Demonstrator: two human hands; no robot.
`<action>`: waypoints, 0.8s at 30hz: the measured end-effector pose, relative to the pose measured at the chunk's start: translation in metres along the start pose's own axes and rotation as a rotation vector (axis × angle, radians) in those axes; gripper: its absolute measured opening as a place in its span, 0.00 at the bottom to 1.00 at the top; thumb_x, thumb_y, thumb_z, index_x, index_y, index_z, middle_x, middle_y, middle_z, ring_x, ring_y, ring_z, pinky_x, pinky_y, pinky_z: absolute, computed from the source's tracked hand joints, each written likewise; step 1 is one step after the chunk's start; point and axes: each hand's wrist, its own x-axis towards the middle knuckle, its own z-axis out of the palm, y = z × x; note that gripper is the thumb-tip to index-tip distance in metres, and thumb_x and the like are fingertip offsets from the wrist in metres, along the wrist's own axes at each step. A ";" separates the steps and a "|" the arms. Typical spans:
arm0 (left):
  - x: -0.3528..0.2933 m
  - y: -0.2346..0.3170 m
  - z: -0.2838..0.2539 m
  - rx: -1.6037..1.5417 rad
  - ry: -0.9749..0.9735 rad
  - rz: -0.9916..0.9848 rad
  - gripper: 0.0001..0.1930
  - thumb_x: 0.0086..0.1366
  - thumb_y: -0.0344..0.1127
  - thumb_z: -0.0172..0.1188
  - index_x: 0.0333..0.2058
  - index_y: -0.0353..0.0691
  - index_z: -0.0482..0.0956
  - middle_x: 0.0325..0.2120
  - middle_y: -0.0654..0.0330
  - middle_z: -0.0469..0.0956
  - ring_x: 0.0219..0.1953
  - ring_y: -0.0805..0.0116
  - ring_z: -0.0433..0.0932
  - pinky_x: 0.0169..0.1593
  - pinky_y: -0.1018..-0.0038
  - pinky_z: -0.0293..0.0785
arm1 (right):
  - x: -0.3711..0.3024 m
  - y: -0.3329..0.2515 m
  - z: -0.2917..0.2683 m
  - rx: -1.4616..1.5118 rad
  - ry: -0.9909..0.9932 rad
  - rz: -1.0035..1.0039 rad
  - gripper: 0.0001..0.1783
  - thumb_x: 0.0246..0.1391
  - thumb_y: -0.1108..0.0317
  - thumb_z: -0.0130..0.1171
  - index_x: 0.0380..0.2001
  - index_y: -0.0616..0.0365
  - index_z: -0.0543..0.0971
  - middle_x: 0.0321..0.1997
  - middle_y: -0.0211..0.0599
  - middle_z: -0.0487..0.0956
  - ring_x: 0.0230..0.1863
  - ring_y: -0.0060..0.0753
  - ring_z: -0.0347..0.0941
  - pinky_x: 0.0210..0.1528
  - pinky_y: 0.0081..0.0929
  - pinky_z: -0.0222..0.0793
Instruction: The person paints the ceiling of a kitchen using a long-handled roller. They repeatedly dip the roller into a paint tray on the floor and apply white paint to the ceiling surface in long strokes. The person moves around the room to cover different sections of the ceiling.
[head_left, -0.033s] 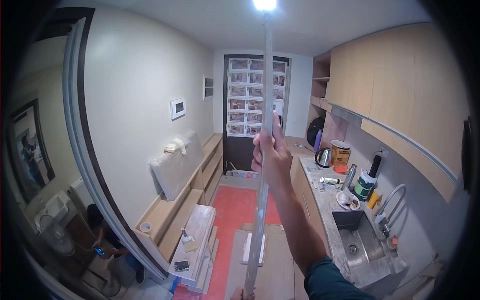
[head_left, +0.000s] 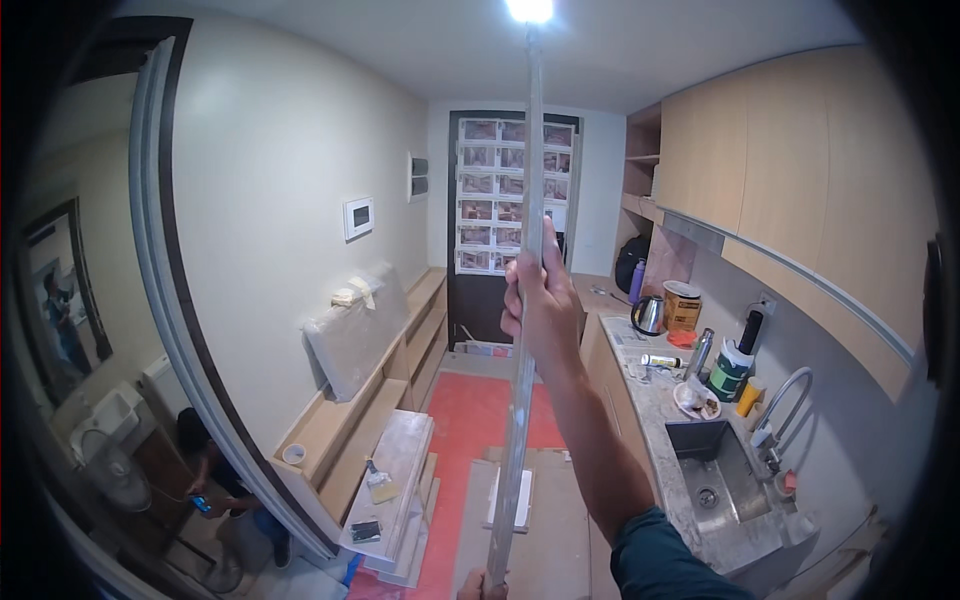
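Observation:
A long, narrow grey pole (head_left: 520,420) stands nearly upright before me, its upper end near the bright ceiling lamp (head_left: 530,10). Midway up, my right hand (head_left: 540,305) is closed around it, the index finger stretched up along its side. At the lower edge my left hand (head_left: 482,585) grips the pole's lower part, only partly in the picture. Past the pole, a white rectangular piece (head_left: 512,498) lies on brown board sheets (head_left: 560,520) over the floor.
On the right a stone counter (head_left: 655,425) holds a steel sink (head_left: 705,500), a kettle (head_left: 648,315) and bottles, under wooden cabinets (head_left: 785,150). At left, a brush (head_left: 380,483) lies on a white bench (head_left: 395,450), near a wrapped panel (head_left: 350,350). A person (head_left: 235,480) crouches beyond the doorway.
Slightly more of my left hand shows at the lower edge. My right hand keeps its grip and the pole has barely shifted.

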 end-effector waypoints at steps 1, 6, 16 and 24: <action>-0.003 0.003 -0.004 -0.064 0.002 0.055 0.15 0.73 0.42 0.51 0.50 0.38 0.72 0.24 0.67 0.71 0.23 0.79 0.69 0.22 0.80 0.62 | 0.003 0.000 0.005 0.016 0.003 -0.009 0.36 0.70 0.58 0.47 0.75 0.42 0.44 0.31 0.24 0.67 0.20 0.11 0.58 0.16 0.13 0.55; -0.020 -0.008 -0.025 -0.161 0.048 0.356 0.19 0.72 0.48 0.52 0.49 0.39 0.73 0.21 0.70 0.68 0.21 0.83 0.66 0.21 0.80 0.61 | -0.027 -0.006 0.027 -0.008 -0.005 -0.002 0.36 0.70 0.58 0.46 0.75 0.40 0.44 0.31 0.24 0.67 0.21 0.11 0.59 0.16 0.14 0.57; -0.045 -0.010 -0.065 0.123 0.197 0.371 0.21 0.72 0.49 0.51 0.49 0.36 0.74 0.18 0.71 0.67 0.18 0.82 0.64 0.20 0.79 0.59 | -0.042 -0.007 0.054 0.009 0.021 -0.039 0.37 0.70 0.60 0.47 0.75 0.41 0.43 0.30 0.23 0.66 0.20 0.12 0.58 0.16 0.14 0.57; -0.044 0.110 -0.061 -0.126 -0.066 0.450 0.18 0.75 0.41 0.48 0.53 0.32 0.69 0.22 0.68 0.68 0.18 0.83 0.64 0.21 0.82 0.60 | 0.017 -0.009 0.048 0.055 0.033 -0.022 0.39 0.69 0.62 0.48 0.75 0.41 0.41 0.27 0.22 0.64 0.18 0.12 0.58 0.16 0.17 0.57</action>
